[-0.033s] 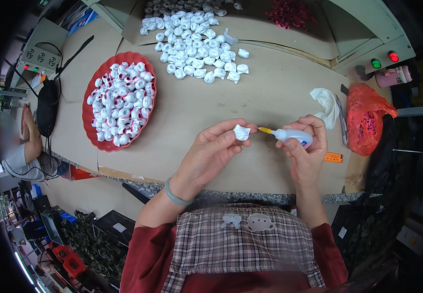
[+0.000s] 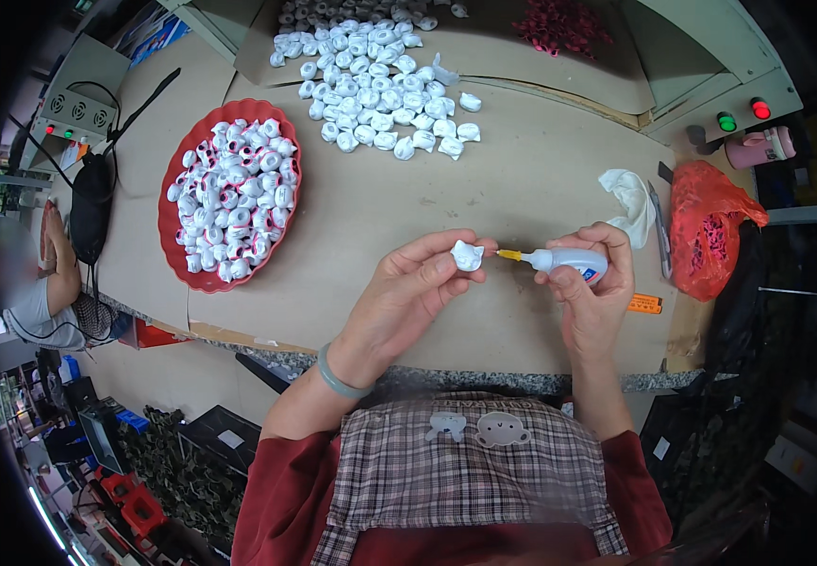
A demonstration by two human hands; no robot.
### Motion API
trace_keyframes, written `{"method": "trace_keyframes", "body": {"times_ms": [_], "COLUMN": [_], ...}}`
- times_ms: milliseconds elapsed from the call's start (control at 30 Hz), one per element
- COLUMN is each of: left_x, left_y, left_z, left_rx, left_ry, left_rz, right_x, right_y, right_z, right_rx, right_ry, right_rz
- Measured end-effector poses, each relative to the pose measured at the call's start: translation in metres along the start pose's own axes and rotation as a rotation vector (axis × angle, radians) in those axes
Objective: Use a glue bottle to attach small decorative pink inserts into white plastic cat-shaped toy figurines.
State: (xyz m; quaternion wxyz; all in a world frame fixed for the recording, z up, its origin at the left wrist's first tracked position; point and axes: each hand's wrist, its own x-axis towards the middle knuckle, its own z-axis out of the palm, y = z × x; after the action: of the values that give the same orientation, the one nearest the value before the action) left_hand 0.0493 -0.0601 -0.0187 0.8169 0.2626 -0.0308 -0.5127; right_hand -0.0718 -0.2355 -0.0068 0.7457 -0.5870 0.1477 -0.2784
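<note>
head view: left hand (image 2: 408,288) grasping one small white piece with pointed ears (image 2: 468,256), pinched between thumb and fingers in front of the torso; only its edges look covered, likely so the outward side is open to the nozzle. right hand (image 2: 597,283) wrapped round a squeeze bottle (image 2: 578,261), lying nearly level with its yellow tip (image 2: 510,255) pointing left at the piece; that grip probably lets the fingers aim and press together. tip is just beside the left fingertips; can't tell if it touches, and no drop is visible. both hands are above the tabletop (image 2: 512,330), probably to let the piece be turned freely. to the left, a red scalloped dish (image 2: 167,226) holds a heap of white pieces with pink in many of them (image 2: 239,198), its rim likely there to stop them rolling. plain white pieces (image 2: 371,90) spread loose at the far side, presumably easy to pick singly. pink bits (image 2: 559,28) heap far right, more in a red plastic bag (image 2: 696,203). white cloth (image 2: 627,209) lies near the right hand, probably handy for wiping.
</note>
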Motion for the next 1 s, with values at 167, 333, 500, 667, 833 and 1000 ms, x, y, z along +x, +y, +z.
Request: {"method": "trace_keyframes", "body": {"times_ms": [167,333,500,667,833,1000], "left_x": [-0.003,-0.004,-0.006,-0.005,-0.005,-0.005], "left_y": [-0.003,-0.005,-0.006,-0.007,-0.007,-0.007], "left_z": [0.002,0.005,0.005,0.003,0.001,0.001], "left_rx": [0.145,0.271,0.362,0.371,0.374,0.374], "left_ry": [0.042,0.07,0.113,0.124,0.135,0.122], "left_rz": [0.076,0.144,0.185,0.205,0.198,0.199], "right_x": [-0.002,-0.005,-0.009,-0.011,-0.012,-0.011], "right_y": [-0.005,-0.008,-0.007,-0.007,-0.007,-0.006], "right_z": [0.005,0.007,0.008,0.007,0.007,0.006], "right_rx": [-0.106,-0.246,-0.484,-0.599,-0.612,-0.662], "right_ry": [0.02,-0.011,-0.011,-0.043,-0.034,-0.073], "right_rz": [-0.074,-0.222,-0.376,-0.475,-0.455,-0.476]}}
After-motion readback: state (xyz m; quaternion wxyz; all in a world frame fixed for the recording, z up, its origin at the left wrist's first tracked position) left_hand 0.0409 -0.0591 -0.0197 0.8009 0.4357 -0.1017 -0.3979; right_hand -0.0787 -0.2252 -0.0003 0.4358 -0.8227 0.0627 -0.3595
